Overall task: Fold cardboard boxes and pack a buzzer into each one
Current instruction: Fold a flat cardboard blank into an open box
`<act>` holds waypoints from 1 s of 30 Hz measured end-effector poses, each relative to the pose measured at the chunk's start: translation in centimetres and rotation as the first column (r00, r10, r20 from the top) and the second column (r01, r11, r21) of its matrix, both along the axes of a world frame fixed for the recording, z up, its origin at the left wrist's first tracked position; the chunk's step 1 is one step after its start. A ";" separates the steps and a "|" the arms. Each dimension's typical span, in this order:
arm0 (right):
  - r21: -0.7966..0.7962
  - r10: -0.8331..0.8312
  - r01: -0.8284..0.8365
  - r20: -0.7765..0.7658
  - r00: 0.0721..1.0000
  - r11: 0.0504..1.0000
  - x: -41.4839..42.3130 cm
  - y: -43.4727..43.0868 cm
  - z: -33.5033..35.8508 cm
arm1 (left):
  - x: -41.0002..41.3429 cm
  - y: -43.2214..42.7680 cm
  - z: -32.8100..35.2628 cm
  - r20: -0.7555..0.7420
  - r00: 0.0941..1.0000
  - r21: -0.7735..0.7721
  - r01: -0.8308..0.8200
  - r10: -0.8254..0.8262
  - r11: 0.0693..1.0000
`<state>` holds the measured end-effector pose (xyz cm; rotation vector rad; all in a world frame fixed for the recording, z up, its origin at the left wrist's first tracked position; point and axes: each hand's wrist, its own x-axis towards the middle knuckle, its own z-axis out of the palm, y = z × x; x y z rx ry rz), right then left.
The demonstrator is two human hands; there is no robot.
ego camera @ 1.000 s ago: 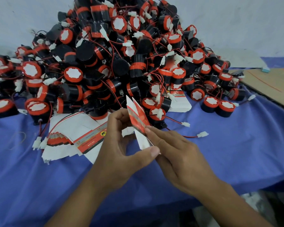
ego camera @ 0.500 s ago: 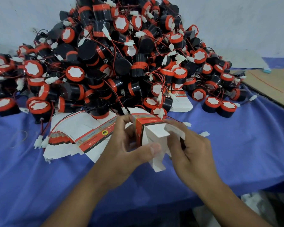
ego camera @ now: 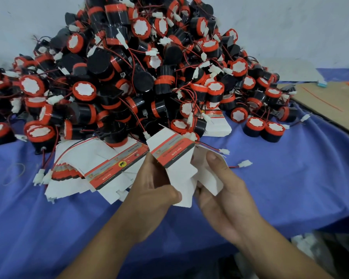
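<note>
My left hand (ego camera: 149,190) is closed on the box (ego camera: 176,158), thumb pressed to its near white flap and fingers behind the panel with the red band. My right hand (ego camera: 222,190) grips the same box from the right, thumb (ego camera: 216,161) laid flat on a white flap and the other fingers curled under it (their tips are hidden by the card). The box is half opened, held just above the cloth (ego camera: 280,178), tilted with its open flaps pointing near and down.

Just left of it lies a fanned stack of flat boxes (ego camera: 93,170), partly under the buzzers (ego camera: 129,67), which pile high against the far wall. A loose white plug (ego camera: 244,163) lies on the cloth just right of my right hand. Bare blue cloth spreads near and to the right; a brown board (ego camera: 334,103) sits at the far right.

Both forearms come in from the near edge and converge, wrists close together.
</note>
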<state>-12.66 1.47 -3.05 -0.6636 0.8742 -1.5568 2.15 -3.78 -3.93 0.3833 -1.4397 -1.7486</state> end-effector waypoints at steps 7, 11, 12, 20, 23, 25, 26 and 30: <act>-0.074 0.003 -0.007 -0.047 0.999 0.997 -0.3 -0.3 -0.6 | 0.4 0.1 0.1 -0.012 0.998 0.037 -0.056 0.056 0.998; -0.104 -0.178 0.152 -0.335 0.925 0.983 -0.7 -0.3 -0.5 | 0.7 -0.4 0.0 0.228 0.920 -0.193 -0.279 0.320 0.941; -0.123 -0.200 0.164 -0.399 0.895 0.979 -0.9 -0.3 -0.3 | 1.0 -0.5 0.1 0.281 0.883 -0.318 -0.283 0.375 0.905; -0.086 -0.073 0.023 -0.655 0.752 0.996 -1.2 0.6 0.6 | 2.8 -0.4 0.4 0.507 0.825 -0.468 0.019 0.251 0.884; -0.076 -0.027 -0.025 -0.615 0.788 0.997 -1.6 0.8 0.5 | 2.9 -0.9 0.7 0.480 0.838 -0.406 -0.051 0.261 0.912; -0.074 0.010 -0.067 -0.588 0.809 0.995 -1.7 1.3 0.4 | 3.0 -1.0 0.8 0.488 0.832 -0.405 -0.051 0.263 0.913; -0.075 0.021 -0.080 -0.592 0.806 0.994 -1.6 1.5 0.3 | 2.9 -0.9 0.7 0.493 0.831 -0.415 -0.037 0.259 0.909; -0.075 0.072 -0.149 -0.613 0.787 0.986 -1.5 1.2 -0.2 | 1.9 0.0 0.2 0.455 0.844 -0.447 -0.059 0.284 0.893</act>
